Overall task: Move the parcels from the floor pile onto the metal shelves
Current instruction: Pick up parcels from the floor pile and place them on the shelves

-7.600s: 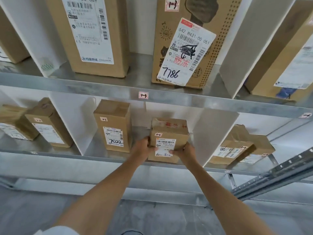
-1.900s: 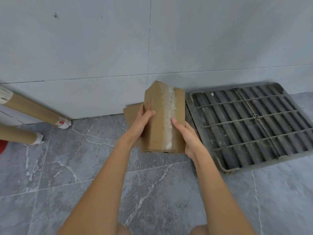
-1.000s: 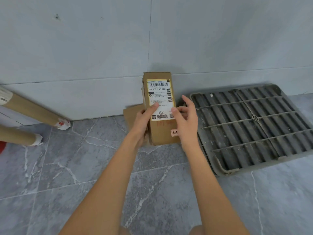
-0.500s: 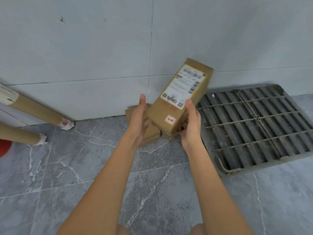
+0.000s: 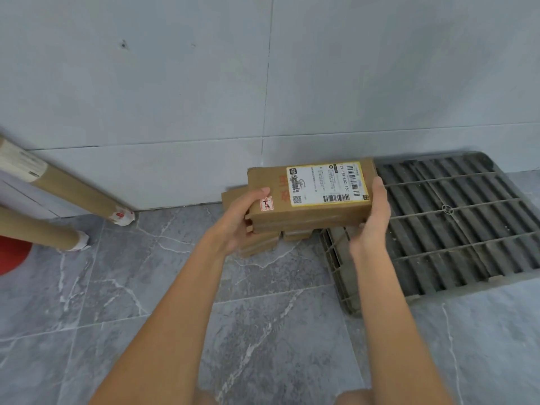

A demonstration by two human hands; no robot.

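Note:
I hold a brown cardboard parcel [image 5: 309,197] lengthwise in front of me, its white and yellow shipping label facing up and a small red-marked sticker near its left end. My left hand [image 5: 241,216] grips the parcel's left end with the thumb on top. The right end rests in my right hand [image 5: 372,217]. Under and behind it, another flat cardboard parcel [image 5: 260,244] lies on the grey marble floor against the wall. The metal shelves are out of view.
A grey plastic grate [image 5: 444,226] lies on the floor at the right, beside the parcels. Two cardboard tubes [image 5: 73,188] lean at the left, with a red object [image 5: 11,255] at the left edge. A pale tiled wall [image 5: 263,83] rises behind.
The parcel has turned from tilted, label pointing up right, to lying level and sideways. My left hand, open half a second ago, has closed on its left end.

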